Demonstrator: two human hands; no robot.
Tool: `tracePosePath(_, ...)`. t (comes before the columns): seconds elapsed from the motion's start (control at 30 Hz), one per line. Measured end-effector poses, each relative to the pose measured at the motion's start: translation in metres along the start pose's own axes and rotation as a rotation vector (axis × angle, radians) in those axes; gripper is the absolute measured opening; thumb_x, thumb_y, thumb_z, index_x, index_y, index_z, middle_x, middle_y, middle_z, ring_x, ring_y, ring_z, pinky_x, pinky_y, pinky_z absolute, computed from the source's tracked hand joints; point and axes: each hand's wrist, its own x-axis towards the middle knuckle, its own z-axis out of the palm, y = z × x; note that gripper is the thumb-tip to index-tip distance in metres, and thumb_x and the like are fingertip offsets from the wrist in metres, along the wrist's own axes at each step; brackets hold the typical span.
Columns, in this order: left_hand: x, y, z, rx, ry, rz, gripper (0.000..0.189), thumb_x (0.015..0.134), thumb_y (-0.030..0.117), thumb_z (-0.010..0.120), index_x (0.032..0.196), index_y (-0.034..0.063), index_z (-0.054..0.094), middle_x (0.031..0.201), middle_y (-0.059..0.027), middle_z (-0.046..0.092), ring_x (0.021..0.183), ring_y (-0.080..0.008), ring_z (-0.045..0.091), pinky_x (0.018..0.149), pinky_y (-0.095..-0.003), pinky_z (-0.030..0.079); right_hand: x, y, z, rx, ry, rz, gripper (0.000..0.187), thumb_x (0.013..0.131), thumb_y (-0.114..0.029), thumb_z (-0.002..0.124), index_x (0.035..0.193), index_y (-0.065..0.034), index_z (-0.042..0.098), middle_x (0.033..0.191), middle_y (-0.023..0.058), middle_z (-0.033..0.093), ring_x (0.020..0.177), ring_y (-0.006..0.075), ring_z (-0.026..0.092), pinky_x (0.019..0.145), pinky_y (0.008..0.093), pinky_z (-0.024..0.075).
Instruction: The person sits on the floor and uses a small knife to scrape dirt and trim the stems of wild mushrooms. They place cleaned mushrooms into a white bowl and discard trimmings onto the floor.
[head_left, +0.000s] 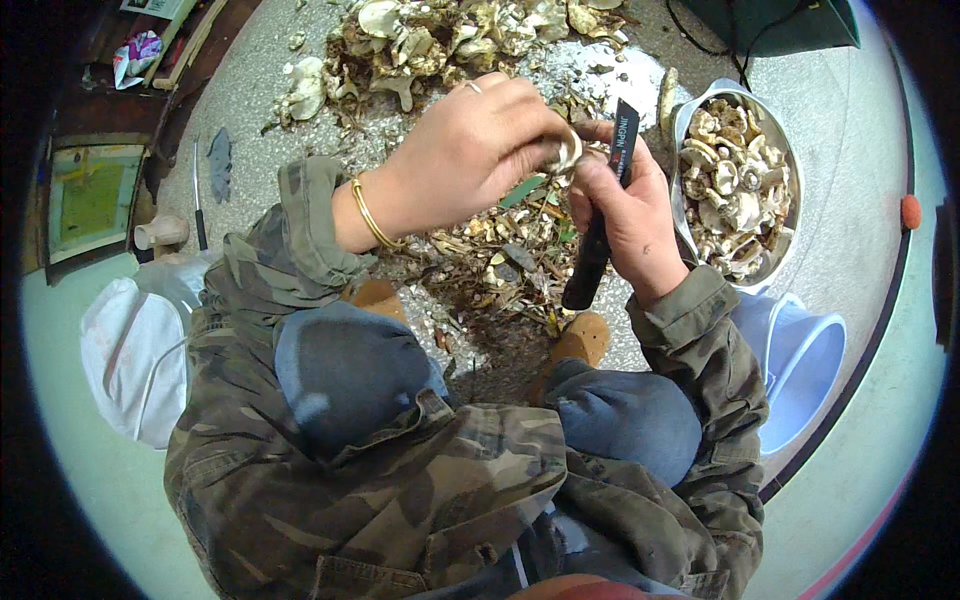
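Observation:
My left hand (487, 142), with a ring and a gold-coloured bracelet, pinches a pale mushroom (568, 154) between its fingertips. Close against it, my right hand (630, 202) grips a black knife (589, 262). The knife's dark upper end bears writing and points up past the thumb, while its lower end sticks out below the palm. My right thumb is at the mushroom's edge; whether it presses on it I cannot tell. Fingers cover much of the mushroom. Below both hands, trimmings and dry leaves (517, 255) litter the floor between my shoes.
A heap of untrimmed mushrooms (450, 45) lies ahead. To the right stand a metal basin (796, 187) of mushrooms and a blue bucket (806, 367). A green container (787, 30) is at the upper right. On the left are a thin tool (198, 195) and a white bag (135, 360).

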Motion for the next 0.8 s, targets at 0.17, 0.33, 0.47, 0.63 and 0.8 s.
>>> tracePosePath(0.17,-0.008,-0.008,0.004,-1.073,-0.049,-0.750,0.025,0.097,0.018,0.053,0.114,-0.0006,0.055,0.097,-0.0027,0.062,0.083,-0.0098,0.058,0.074,-0.0254,0.049,0.003,0.000,-0.004,-0.286,0.058,-0.189,0.021,0.097,-0.016,0.045,0.112,-0.0020,0.042,0.089,0.0094,0.059,0.058,0.0112,0.050,0.054,0.0261,0.0422)
tracePosePath(0.33,-0.011,-0.008,0.011,-1.288,0.003,-0.820,0.024,0.097,0.013,0.051,0.116,-0.0018,0.053,0.097,-0.0040,0.061,0.083,-0.0100,0.058,0.075,-0.0237,0.050,0.003,0.002,-0.001,-1.123,0.158,-0.649,0.015,0.083,-0.011,0.061,0.097,-0.0077,0.055,0.077,0.0127,0.059,0.067,0.0339,0.060,0.059,0.0435,0.0481)
tracePosePath(0.47,-0.009,-0.008,0.012,-1.270,-0.001,-0.794,0.023,0.097,0.011,0.050,0.115,-0.0027,0.053,0.095,-0.0032,0.060,0.083,-0.0090,0.056,0.075,-0.0238,0.048,0.001,-0.002,-0.002,-1.237,-0.165,-0.707,0.016,0.079,-0.010,0.062,0.094,-0.0104,0.057,0.078,0.0111,0.057,0.070,0.0318,0.060,0.058,0.0421,0.0483)
tracePosePath(0.63,-0.009,-0.006,0.012,-0.987,-0.006,-0.701,0.023,0.097,0.012,0.053,0.114,-0.0037,0.055,0.094,-0.0021,0.060,0.082,-0.0071,0.054,0.073,-0.0224,0.047,0.003,-0.004,-0.003,-1.280,-0.017,-0.691,0.018,0.078,-0.011,0.062,0.095,-0.0095,0.056,0.074,0.0092,0.055,0.067,0.0300,0.059,0.056,0.0401,0.0484)
tracePosePath(0.8,-0.008,-0.006,0.010,-0.779,-0.052,-0.659,0.024,0.096,0.016,0.055,0.112,-0.0016,0.056,0.090,-0.0001,0.059,0.078,-0.0058,0.052,0.069,-0.0219,0.045,0.000,-0.004,-0.006,-1.084,-0.016,-0.659,0.018,0.083,-0.013,0.063,0.099,-0.0064,0.056,0.078,0.0131,0.060,0.070,0.0330,0.061,0.059,0.0405,0.0496)
